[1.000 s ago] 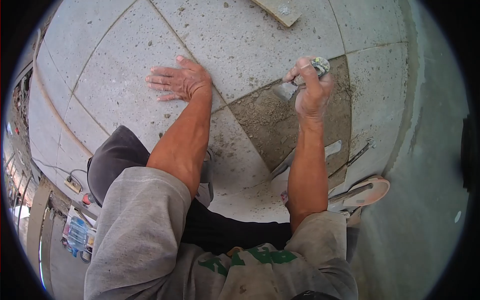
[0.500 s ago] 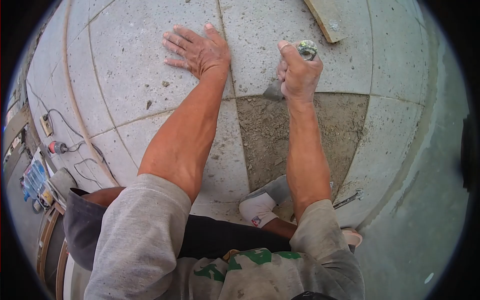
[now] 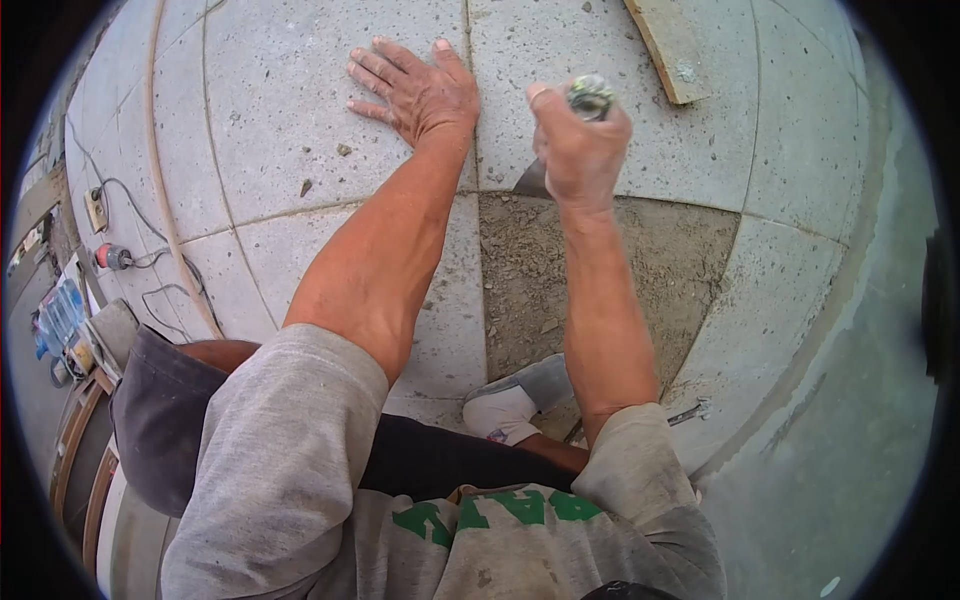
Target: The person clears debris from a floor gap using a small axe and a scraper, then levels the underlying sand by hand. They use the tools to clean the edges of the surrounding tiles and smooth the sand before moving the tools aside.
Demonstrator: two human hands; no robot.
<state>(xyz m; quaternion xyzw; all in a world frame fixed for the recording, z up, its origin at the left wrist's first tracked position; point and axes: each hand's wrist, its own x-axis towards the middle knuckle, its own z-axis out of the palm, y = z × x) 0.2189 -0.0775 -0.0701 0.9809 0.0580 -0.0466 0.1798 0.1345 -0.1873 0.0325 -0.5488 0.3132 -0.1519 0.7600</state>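
Grey tiles [image 3: 310, 120] frame the bare dirt patch [image 3: 525, 275] I see at three o'clock, and the scraper [image 3: 533, 182] has just slid along the patch's far edge, from about midway towards its ten o'clock corner. I judge that this puts the work right at the border of tile and dirt, near that corner; whether the blade touches either, I cannot tell. My view has turned as well, so that edge now runs nearly level. The right hand [image 3: 582, 150], at one o'clock, is wrapped around the scraper's upright handle, thumb on top, its forearm reaching straight up over the patch. The left hand [image 3: 425, 95], at eleven o'clock, stays palm down on a tile, fingers spread and holding nothing, its arm slanting in from seven. The hands are apart. A wooden board [image 3: 668, 52] lies beyond the right hand, towards one o'clock.
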